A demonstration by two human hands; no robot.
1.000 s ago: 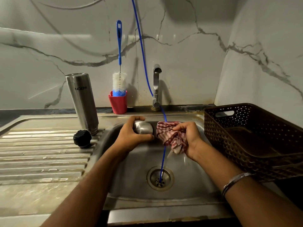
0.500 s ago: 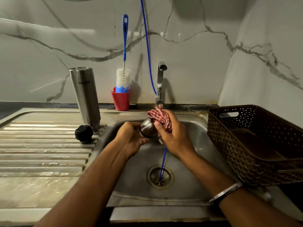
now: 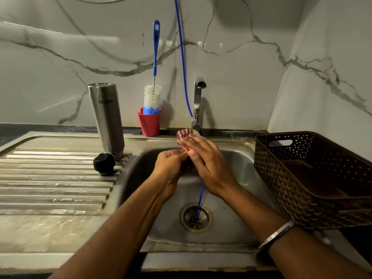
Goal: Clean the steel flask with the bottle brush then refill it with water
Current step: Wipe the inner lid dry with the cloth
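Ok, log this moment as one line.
hands: both over sink, wiping with cloth | flask: upside down on drainboard | brush: in red cup

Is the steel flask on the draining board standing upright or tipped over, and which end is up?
Upright but inverted: the cylindrical steel flask stands on the ribbed draining board, its printed lettering upside down. The black screw cap lies beside it.

1 flask (image 3: pixel 106 119), 1 cap (image 3: pixel 104 163), 1 brush (image 3: pixel 154 77), 1 cup (image 3: pixel 149 124), 1 basket (image 3: pixel 314 178), 1 cloth (image 3: pixel 184 135), 2 hands.
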